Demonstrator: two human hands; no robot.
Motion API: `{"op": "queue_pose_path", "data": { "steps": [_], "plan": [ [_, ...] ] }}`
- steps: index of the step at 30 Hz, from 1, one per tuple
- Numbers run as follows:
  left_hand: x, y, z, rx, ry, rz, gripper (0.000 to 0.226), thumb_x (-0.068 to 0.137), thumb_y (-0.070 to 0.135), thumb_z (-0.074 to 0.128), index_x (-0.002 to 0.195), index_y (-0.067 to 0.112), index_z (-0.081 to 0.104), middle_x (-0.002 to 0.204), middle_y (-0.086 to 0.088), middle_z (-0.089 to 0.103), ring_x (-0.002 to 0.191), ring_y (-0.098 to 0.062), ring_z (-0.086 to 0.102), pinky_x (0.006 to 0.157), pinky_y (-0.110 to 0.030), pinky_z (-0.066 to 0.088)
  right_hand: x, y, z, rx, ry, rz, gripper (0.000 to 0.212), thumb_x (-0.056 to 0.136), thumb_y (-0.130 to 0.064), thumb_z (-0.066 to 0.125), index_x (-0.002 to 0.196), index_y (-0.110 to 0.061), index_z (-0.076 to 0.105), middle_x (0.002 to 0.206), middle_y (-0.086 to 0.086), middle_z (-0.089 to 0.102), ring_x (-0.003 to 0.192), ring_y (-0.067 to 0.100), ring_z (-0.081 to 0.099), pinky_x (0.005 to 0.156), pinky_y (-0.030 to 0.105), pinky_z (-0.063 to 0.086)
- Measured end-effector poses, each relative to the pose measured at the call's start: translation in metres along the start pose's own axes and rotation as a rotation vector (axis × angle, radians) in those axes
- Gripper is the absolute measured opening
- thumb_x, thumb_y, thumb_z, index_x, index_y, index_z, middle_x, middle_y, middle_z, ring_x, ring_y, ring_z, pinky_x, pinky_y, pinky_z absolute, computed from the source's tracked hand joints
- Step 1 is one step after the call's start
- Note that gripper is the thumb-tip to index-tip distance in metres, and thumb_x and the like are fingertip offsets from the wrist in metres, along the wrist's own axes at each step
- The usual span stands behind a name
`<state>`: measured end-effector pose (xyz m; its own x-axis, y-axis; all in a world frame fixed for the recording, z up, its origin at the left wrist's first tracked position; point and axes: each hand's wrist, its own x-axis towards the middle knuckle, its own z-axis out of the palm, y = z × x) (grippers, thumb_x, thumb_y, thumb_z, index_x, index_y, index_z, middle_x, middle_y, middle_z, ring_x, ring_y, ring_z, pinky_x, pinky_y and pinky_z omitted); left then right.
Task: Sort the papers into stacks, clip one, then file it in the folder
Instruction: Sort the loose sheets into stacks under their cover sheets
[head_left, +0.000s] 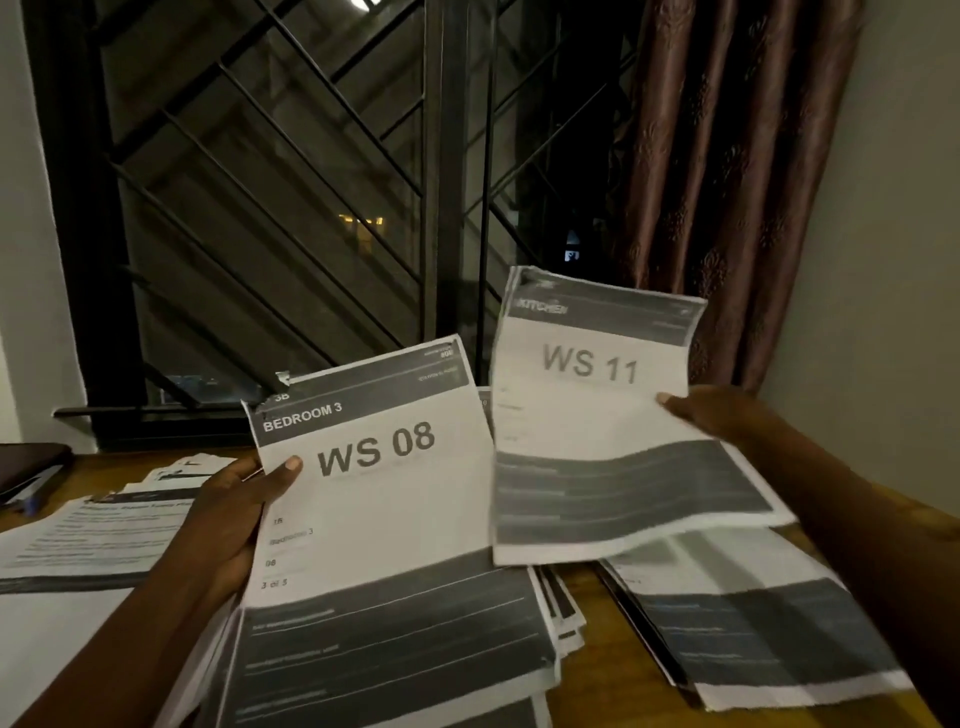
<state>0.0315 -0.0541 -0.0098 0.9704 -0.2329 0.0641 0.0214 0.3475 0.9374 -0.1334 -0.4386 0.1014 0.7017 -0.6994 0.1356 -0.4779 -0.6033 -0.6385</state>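
A home room at night: curtain (727, 182), barred window (311, 182), paper-strewn wooden table (608, 587)

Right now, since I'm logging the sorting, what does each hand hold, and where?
The left hand grips the WS 08 sheet at its left edge; the right hand pinches the WS 11 sheet at its right edge.

Matt printed paper sheets (374, 499) with slightly rough edges; a polished wooden table (608, 639); dark metal window bars (441, 156); a brown curtain (727, 182) of patterned, faintly shiny cloth
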Motion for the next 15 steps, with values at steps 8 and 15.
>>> {"op": "queue_pose_path", "data": {
  "steps": [8,15],
  "plan": [
    [-0.001,-0.001,-0.002,0.015,0.023,0.023,0.025,0.086,0.022,0.067,0.111,0.022,0.068,0.105,-0.009,0.076,0.097,-0.039,0.069,0.085,-0.054,0.054,0.054,0.102,-0.025,-0.532,-0.301,-0.035,0.148,0.024,-0.104,0.026,0.144,-0.018,0.038,0.145,0.005,0.043,0.127,0.026,0.045,0.109,0.033,0.030],
    [-0.002,-0.001,0.000,0.040,-0.004,0.018,0.041,0.077,0.027,0.071,0.118,0.021,0.066,0.112,-0.010,0.073,0.102,-0.041,0.068,0.096,-0.066,0.045,0.026,0.113,0.007,-0.736,-0.360,0.112,0.060,0.072,-0.062,0.065,0.106,-0.014,0.053,0.101,0.001,0.058,0.083,0.012,0.052,0.065,0.018,0.039]
  ]
}}
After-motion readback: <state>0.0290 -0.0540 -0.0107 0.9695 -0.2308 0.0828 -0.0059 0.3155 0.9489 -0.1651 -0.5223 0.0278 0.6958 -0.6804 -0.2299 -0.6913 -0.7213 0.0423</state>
